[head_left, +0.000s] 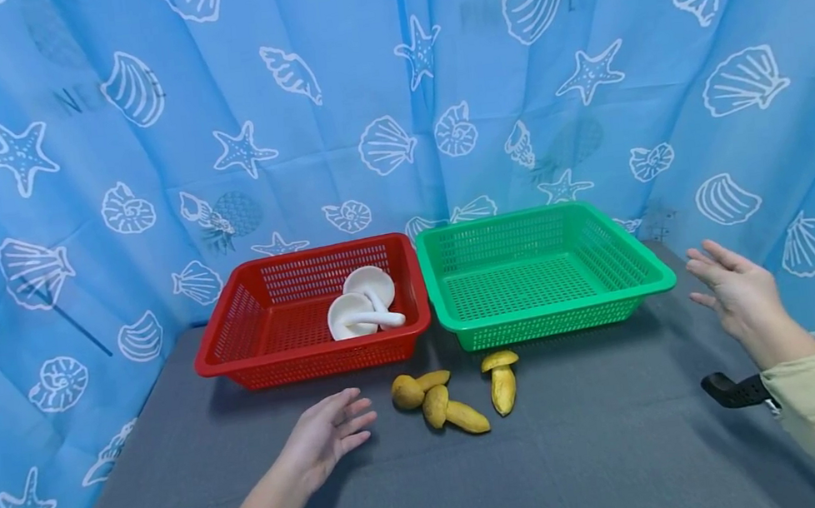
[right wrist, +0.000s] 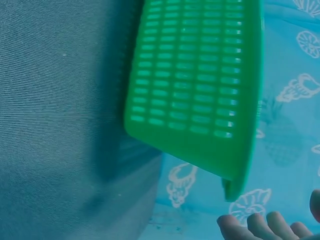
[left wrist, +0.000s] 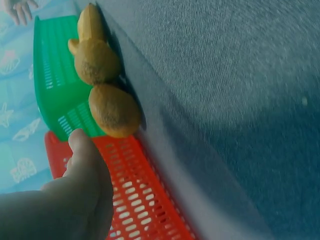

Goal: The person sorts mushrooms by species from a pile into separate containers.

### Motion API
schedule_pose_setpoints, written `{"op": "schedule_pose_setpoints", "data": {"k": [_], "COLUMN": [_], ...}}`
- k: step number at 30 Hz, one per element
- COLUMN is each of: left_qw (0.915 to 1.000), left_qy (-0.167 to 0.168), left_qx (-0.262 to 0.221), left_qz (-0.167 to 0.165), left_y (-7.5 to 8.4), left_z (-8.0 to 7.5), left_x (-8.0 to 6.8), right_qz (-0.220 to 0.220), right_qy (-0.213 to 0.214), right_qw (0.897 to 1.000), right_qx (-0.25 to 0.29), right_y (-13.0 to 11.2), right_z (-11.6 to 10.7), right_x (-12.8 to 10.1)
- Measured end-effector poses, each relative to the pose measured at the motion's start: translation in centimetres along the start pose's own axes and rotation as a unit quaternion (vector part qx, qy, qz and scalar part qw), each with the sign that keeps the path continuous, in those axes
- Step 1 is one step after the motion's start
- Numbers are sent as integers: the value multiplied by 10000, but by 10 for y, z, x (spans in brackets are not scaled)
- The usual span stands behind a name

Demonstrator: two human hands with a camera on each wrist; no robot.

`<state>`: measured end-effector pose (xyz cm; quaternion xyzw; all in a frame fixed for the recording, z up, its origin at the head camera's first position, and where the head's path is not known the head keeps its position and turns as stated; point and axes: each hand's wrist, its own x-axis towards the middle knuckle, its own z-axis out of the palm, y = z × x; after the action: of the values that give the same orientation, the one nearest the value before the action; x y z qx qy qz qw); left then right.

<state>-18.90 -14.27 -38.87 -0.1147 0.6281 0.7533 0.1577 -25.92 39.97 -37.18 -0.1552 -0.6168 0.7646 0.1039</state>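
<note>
Three yellow-brown mushrooms [head_left: 445,400] lie on the grey table [head_left: 588,451], near side of the baskets, just right of the left hand [head_left: 326,435], which hovers open, fingers relaxed. They look light, firm toys, likely easiest pinched at cap or stem. Beyond sit a red basket [head_left: 236,340] holding white mushrooms [head_left: 362,305] and an empty green basket [head_left: 651,268]. The right hand [head_left: 732,292] hangs open far right
</note>
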Motion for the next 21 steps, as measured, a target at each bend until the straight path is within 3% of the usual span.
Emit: {"op": "schedule_pose_setpoints", "data": {"k": [5, 12, 21], "left_qw": [9998, 9984, 9950], "left_qy": [-174, -470, -853], "left_qx": [78, 168, 254], "left_qz": [-96, -282, -448], "left_y": [-2, -6, -18], "left_z": [6, 17, 34], "left_x": [4, 5, 5], "right_qz": [153, 609, 734], "right_qy": [613, 433, 308], "right_qw": [9980, 9927, 9905], "right_qx": [-7, 951, 1125], "right_y": [22, -3, -6], "right_z": [-14, 19, 30], "right_x": [33, -1, -7]}}
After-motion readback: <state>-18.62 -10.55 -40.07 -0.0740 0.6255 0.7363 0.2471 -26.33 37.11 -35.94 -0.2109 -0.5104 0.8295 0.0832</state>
